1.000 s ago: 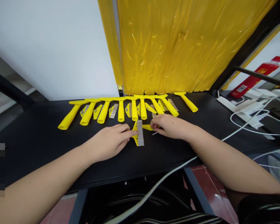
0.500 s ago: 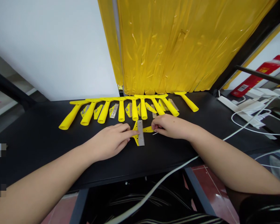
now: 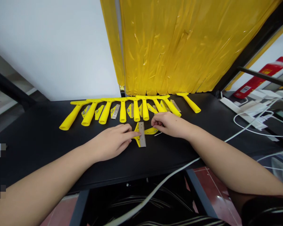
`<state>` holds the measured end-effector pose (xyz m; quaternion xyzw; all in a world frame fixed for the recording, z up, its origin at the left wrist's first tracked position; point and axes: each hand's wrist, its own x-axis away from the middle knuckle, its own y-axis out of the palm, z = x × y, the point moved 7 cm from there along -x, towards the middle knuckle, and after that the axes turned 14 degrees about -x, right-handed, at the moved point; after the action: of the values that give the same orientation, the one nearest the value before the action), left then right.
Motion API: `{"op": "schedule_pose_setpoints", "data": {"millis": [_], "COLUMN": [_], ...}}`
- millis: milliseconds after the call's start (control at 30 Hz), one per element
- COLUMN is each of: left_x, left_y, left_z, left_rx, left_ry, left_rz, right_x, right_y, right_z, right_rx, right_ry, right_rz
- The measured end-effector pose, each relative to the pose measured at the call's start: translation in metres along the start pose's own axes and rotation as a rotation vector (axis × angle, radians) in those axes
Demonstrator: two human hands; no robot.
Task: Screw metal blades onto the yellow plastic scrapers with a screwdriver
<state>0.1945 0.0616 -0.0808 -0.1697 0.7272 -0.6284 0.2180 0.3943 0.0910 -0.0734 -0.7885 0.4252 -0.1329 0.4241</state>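
Note:
A grey metal blade [image 3: 141, 138] lies across a yellow scraper head [image 3: 137, 138] on the black tabletop. My left hand [image 3: 114, 140] presses on them with its index finger stretched onto the blade, the other fingers curled. From the blade's right side a flat yellow piece [image 3: 149, 131] sticks out, with small metal fittings near its right end. Over that end is my right hand [image 3: 166, 124], thumb and fingers drawn together; what they hold, if anything, is hidden. A thin metal rod [image 3: 158, 134] shows just below those fingers.
Several yellow scraper handles [image 3: 104, 113] line the back of the black table [image 3: 49, 141], with yellow clamp plates and blades [image 3: 115, 112] among them. To the right lie white cables, white plastic parts and a red bottle [image 3: 259, 77]. A pale cable [image 3: 169, 175] crosses the front.
My right hand has lifted slightly off the yellow piece, so its right end with the metal fittings now shows. My left hand stays pressed on the blade.

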Motion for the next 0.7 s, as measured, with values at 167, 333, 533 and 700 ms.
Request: {"op": "schedule_pose_setpoints", "data": {"millis": [167, 333, 533, 700], "left_x": [-0.0003, -0.0001, 0.0004, 0.0007], "left_y": [0.0019, 0.0042, 0.0036, 0.004], "left_z": [-0.0009, -0.002, -0.0025, -0.0027], "left_rx": [-0.008, -0.005, 0.005, 0.015], "left_ry": [-0.005, -0.011, -0.012, -0.015], "left_rz": [-0.022, -0.055, -0.051, -0.057], "right_x": [-0.0006, 0.006, 0.0066, 0.0072], "right_y": [-0.0007, -0.0024, 0.0019, 0.0038], "right_z": [0.0037, 0.0017, 0.0002, -0.0029], "right_rx": [0.0, -0.041, -0.04, -0.01], "right_ry": [-0.031, -0.052, -0.049, -0.009], "right_rz": [-0.011, -0.123, -0.176, -0.195]}}
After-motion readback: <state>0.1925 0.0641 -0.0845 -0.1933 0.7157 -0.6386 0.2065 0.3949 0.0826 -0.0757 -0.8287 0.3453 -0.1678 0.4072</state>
